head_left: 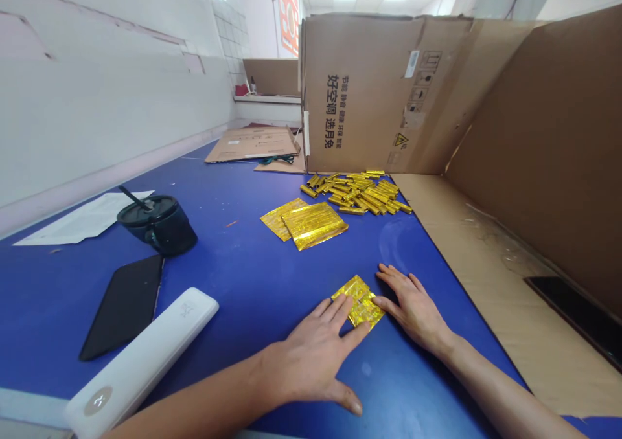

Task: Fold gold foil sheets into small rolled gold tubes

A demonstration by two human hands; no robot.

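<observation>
A small folded piece of shiny gold foil paper [359,300] lies flat on the blue table, with creases across its middle. My left hand [318,351] rests on its left part, fingers stretched and thumb spread out toward me. My right hand [413,306] lies at the foil's right edge, its thumb touching the corner and its other fingers extended on the table. Farther off lie flat gold foil sheets [318,224], overlapping each other. Behind them is a loose pile of rolled or folded gold foil strips [362,190].
A dark lidded mug [168,225] with a stick in it stands at the left beside white paper [82,219]. Nearer are a black phone [124,306] and a long white device [146,358]. Large cardboard boxes [369,57] wall off the back and right; flat cardboard [253,143] lies at the back.
</observation>
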